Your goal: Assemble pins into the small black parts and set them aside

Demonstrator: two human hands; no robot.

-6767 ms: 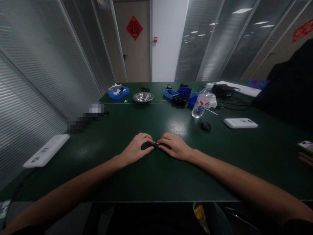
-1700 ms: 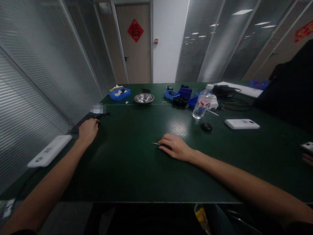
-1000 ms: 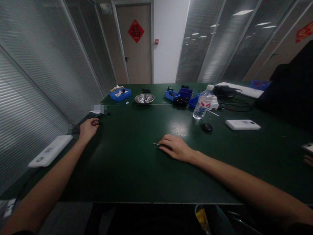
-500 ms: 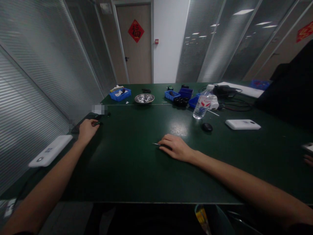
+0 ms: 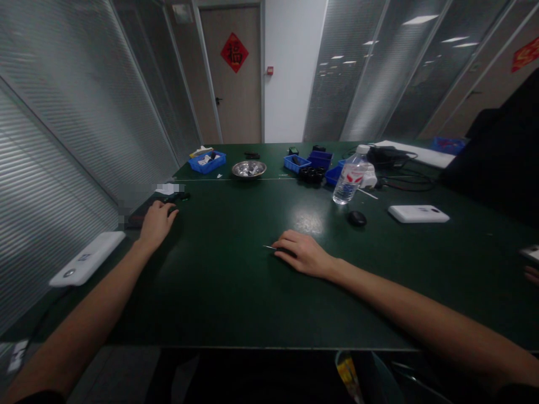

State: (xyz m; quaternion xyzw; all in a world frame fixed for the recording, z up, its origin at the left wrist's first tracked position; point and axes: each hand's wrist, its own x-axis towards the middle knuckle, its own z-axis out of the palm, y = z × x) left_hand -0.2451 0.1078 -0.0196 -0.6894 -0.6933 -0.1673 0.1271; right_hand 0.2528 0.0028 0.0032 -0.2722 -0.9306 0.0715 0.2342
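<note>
My right hand (image 5: pixel 302 253) rests on the dark green table (image 5: pixel 236 292), closed around the black handle of a thin tool that looks like a screwdriver (image 5: pixel 269 247). Its narrow metal shaft points left from under my fingers. Farther off on the left, my left hand (image 5: pixel 158 225) is low over the table with curled fingers. Between thumb and forefinger shows a small black part (image 5: pixel 171 210), mostly hidden by the fingers. Just beyond those fingertips lie more small black pieces (image 5: pixel 182 196) beside a whitish item (image 5: pixel 166 189), partly blurred out.
White power banks lie at the left edge (image 5: pixel 87 259) and right (image 5: pixel 418 214). A water bottle (image 5: pixel 347 182) stands near a black mouse (image 5: pixel 357 218). Farther back are a metal bowl (image 5: pixel 249 176), blue trays (image 5: pixel 209 165) and cables (image 5: pixel 410 182). Another person's hand (image 5: pixel 531 274) shows far right.
My left hand has shifted slightly right and turned, so the black part sits deeper between its fingers. My right hand and the tool have stayed put.
</note>
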